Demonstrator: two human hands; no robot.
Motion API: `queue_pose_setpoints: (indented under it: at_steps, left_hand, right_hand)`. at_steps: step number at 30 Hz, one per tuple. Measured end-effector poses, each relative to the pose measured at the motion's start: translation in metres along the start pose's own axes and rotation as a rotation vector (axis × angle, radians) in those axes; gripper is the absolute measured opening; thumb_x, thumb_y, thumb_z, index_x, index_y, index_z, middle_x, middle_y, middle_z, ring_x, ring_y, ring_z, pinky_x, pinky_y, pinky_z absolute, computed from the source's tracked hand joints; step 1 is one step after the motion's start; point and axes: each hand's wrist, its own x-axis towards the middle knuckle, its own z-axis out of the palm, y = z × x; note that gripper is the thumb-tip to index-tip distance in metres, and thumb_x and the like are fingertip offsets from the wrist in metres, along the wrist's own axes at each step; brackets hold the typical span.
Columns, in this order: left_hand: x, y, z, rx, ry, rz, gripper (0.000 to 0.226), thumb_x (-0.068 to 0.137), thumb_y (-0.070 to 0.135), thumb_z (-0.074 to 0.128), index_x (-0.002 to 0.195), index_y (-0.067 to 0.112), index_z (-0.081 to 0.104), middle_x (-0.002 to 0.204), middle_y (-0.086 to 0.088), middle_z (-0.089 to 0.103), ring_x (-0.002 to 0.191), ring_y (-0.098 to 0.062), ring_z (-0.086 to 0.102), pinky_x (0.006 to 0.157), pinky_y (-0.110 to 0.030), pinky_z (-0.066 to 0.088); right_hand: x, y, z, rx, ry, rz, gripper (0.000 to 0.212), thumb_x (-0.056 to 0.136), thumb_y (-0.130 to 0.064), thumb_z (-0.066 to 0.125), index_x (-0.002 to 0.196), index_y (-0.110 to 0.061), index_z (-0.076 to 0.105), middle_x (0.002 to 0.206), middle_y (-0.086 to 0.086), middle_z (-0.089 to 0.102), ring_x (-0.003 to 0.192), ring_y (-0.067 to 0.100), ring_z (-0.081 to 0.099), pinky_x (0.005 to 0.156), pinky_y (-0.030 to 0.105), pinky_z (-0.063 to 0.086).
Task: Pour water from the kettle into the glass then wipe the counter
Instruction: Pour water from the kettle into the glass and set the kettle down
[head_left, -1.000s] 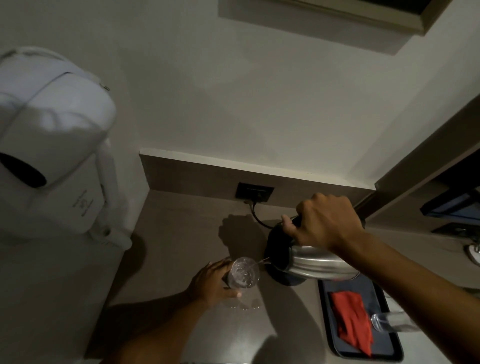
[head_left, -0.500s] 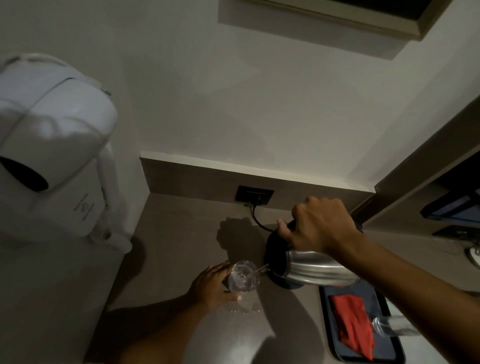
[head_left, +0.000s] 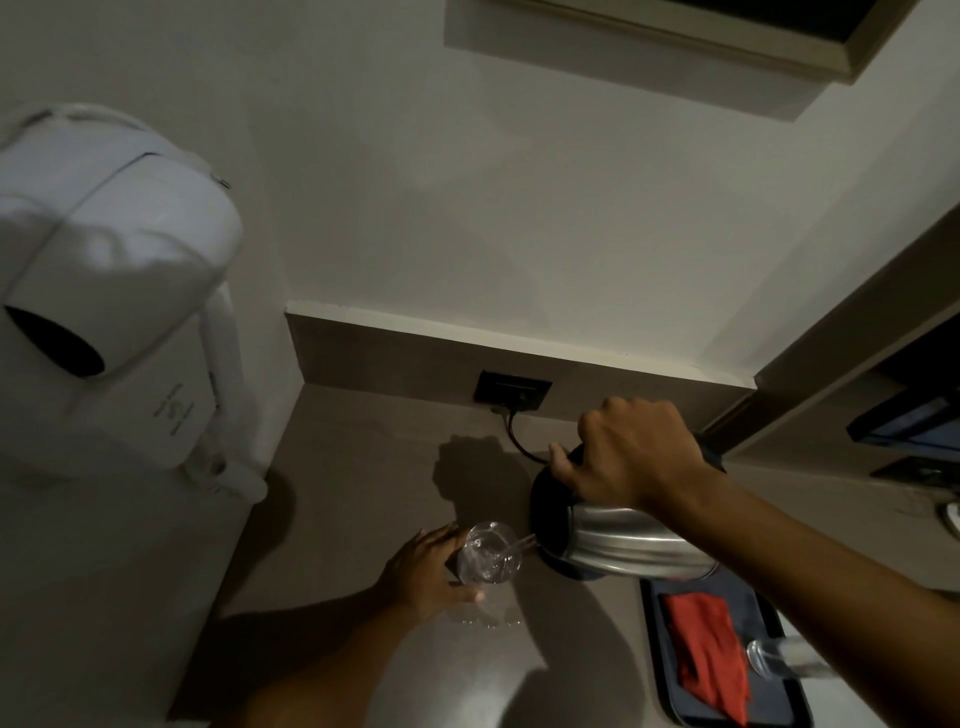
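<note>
A clear glass (head_left: 490, 554) stands on the brown counter (head_left: 358, 483), and my left hand (head_left: 423, 574) wraps around its left side. My right hand (head_left: 631, 451) grips the black handle of a steel kettle (head_left: 631, 540), which is tipped to the left with its spout just right of the glass rim. A thin stream of water runs from the spout into the glass. Small drops of water lie on the counter in front of the glass. A red cloth (head_left: 709, 654) lies on a dark tray (head_left: 779, 719) at the lower right.
A second glass (head_left: 784, 665) lies on its side on the tray beside the cloth. The kettle's black base sits under it, its cord running to a wall socket (head_left: 513, 391). A white wall-mounted hair dryer (head_left: 111, 291) hangs at the left.
The kettle has tipped a little further and stays over the glass; the stream keeps running. Both hands hold their grips. The view has shifted slightly.
</note>
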Motion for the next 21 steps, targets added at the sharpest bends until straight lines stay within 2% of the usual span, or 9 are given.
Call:
queue_pose_setpoints:
  at_steps: [8,11,21]
  left_hand:
    - [-0.0002,-0.0008,0.0004,-0.008,-0.026,0.000,0.106,0.059,0.081,0.067,0.149,0.040,0.029,0.159,0.011,0.033,0.147,-0.022,0.026,0.119,-0.048,0.027]
    - [-0.0013,-0.0007,0.0004,-0.018,-0.014,0.010,0.105,0.057,0.081,0.066,0.148,0.042,0.031,0.158,0.012,0.034,0.147,-0.019,0.027,0.120,-0.045,0.026]
    - [-0.0045,0.0056,-0.0036,-0.015,-0.025,-0.019,0.102,0.062,0.076,0.071,0.149,0.040,0.029,0.159,0.009,0.031,0.147,-0.026,0.024,0.118,-0.047,0.028]
  right_hand:
    - [0.0025,-0.0030,0.0030,0.004,-0.003,0.007,0.059,0.085,-0.061,0.029,0.047,-0.017,0.040,0.046,-0.003,0.037,0.038,0.012,0.034,0.044,0.022,0.020]
    - [0.0047,-0.0038,0.0047,0.019,-0.008,0.006,0.060,0.086,-0.061,0.029,0.048,-0.017,0.041,0.045,-0.003,0.039,0.037,0.012,0.036,0.044,0.021,0.023]
    - [0.0097,-0.0025,0.0045,-0.007,-0.032,0.005,0.059,0.087,-0.063,0.028,0.051,-0.019,0.043,0.048,-0.003,0.042,0.040,0.011,0.037,0.044,0.022,0.022]
